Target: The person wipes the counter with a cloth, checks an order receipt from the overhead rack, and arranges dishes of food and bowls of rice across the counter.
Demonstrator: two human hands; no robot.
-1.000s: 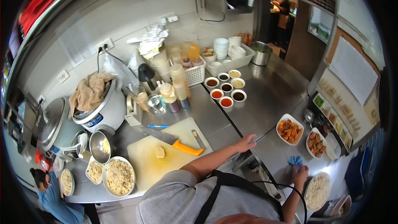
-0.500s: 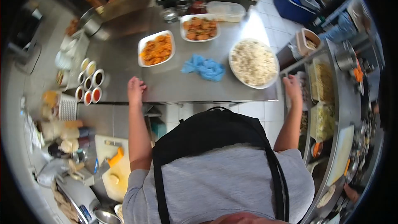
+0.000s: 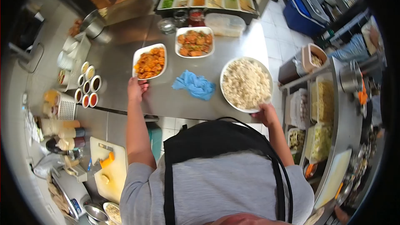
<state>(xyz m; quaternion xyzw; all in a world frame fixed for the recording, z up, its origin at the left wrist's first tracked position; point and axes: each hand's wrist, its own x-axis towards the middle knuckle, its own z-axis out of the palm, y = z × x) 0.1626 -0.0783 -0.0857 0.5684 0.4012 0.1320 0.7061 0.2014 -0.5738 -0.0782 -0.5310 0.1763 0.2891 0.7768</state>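
My left hand (image 3: pixel 136 89) is at the near left corner of a square white dish of orange food (image 3: pixel 150 63), its fingers loosely curled and a little apart. On the near right rim of a round white bowl of rice (image 3: pixel 246 84), my right hand (image 3: pixel 266 114) has its fingers closed. A crumpled blue cloth (image 3: pixel 195 85) lies between the two. Behind it sits another square white dish of browned pieces (image 3: pixel 194 42).
Small sauce cups (image 3: pixel 86 87) stand at the left of the steel table (image 3: pixel 166 107). Jars and a clear container (image 3: pixel 225 24) stand behind the dishes, before a topping tray (image 3: pixel 207 1). A cutting board with an orange-handled knife (image 3: pixel 106 160) is at lower left; food bins (image 3: pixel 323 100) are at right.
My right hand has moved left and down onto the rice bowl's rim. My left hand is now at the orange food's dish. The view has shifted, and the table's contents appear lower.
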